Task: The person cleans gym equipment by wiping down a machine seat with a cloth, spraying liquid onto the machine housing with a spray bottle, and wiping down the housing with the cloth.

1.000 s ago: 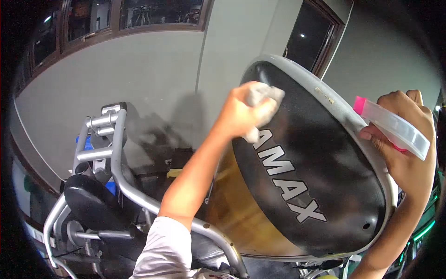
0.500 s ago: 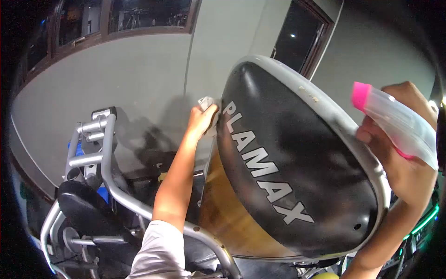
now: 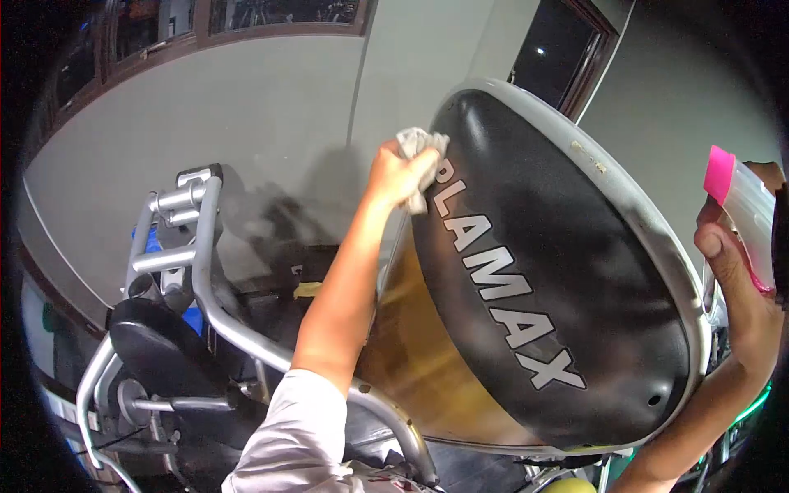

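Observation:
A crumpled greyish-white cloth (image 3: 425, 152) is gripped in my left hand (image 3: 393, 177), against the upper left edge of a large panel (image 3: 567, 246). The panel is black above and gold below, has a pale rim, and carries the letters PLAMAX. The cloth lies beside the letter P. At the right edge of the view, my right hand (image 3: 723, 255) is wrapped around a translucent spray bottle (image 3: 754, 218) with a pink nozzle, held apart from the panel. Part of that hand and of the bottle is cut off by the frame.
On the left stands exercise equipment with a silver tubular frame (image 3: 205, 271) and a black pad (image 3: 152, 337); its bent tube runs below my left arm. Behind is a grey wall (image 3: 255, 107) with dark-framed windows (image 3: 279, 16). A rounded yellow-green thing (image 3: 569, 486) shows at the bottom edge.
My left hand with the cloth has moved up along the panel's left edge. The spray bottle and my right hand have shifted right, partly out of the frame. The whole view has shifted slightly.

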### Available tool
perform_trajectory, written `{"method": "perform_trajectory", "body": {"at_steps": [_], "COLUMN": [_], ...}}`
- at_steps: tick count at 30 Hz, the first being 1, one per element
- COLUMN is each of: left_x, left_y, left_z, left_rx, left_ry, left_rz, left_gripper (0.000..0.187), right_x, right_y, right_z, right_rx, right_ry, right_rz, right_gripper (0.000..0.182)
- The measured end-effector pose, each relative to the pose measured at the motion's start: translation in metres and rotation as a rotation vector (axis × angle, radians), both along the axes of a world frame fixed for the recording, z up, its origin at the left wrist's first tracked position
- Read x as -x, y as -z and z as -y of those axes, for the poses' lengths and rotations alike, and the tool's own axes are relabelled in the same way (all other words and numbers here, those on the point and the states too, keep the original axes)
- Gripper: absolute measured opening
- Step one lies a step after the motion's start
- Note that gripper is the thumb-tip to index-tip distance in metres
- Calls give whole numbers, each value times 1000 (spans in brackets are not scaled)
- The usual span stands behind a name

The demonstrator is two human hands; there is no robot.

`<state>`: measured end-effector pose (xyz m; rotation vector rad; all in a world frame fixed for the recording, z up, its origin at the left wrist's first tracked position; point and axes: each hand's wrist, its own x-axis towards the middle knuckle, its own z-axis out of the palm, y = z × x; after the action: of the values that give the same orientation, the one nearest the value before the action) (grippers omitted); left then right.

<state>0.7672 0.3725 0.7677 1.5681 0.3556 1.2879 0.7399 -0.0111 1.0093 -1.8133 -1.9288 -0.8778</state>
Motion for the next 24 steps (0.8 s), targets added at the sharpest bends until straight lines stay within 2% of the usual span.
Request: {"method": "perform_trajectory", "body": {"at_steps": [1,2,4,6,10,14,15,16,18,20,21,24], "left_x": [19,10,13,-2,-28,-18,6,14,8,4,-10,-29], "left_y": [-14,-9,-27,-46,-40,-5,-15,-14,-25,-53,-59,-56], "left_z": [23,19,18,5,-28,-27,-5,6,11,8,-3,-32], "left_rx": [-29,-249,-179,-155,18,-19,-55,-133,-256,-198,-193,-49], "left_ry": [154,6,33,-99,-71,-45,7,77,60,86,-7,-101], "left_rz": [74,160,24,-15,-49,-76,-118,-35,32,-38,-46,-139], "left_gripper": [30,30,33,34,36,36,34,32,33,35,38,43], "right_x": [1,1,2,5,4,9,10,10,12,11,13,15], "right_y": [0,0,1,3,2,-5,-7,-7,-8,-8,-8,-10], "right_z": [0,-2,-1,0,5,11,12,13,16,14,16,20], "right_rx": [6,10,26,29,34,48,53,56,68,91,92,95], "right_ry": [4,7,25,32,36,44,44,49,61,67,67,70], "right_rz": [-2,2,-1,0,-4,-2,-2,-2,8,7,6,4], "right_gripper": [36,36,37,37,39,40,41,41,42,42,43,44]}}
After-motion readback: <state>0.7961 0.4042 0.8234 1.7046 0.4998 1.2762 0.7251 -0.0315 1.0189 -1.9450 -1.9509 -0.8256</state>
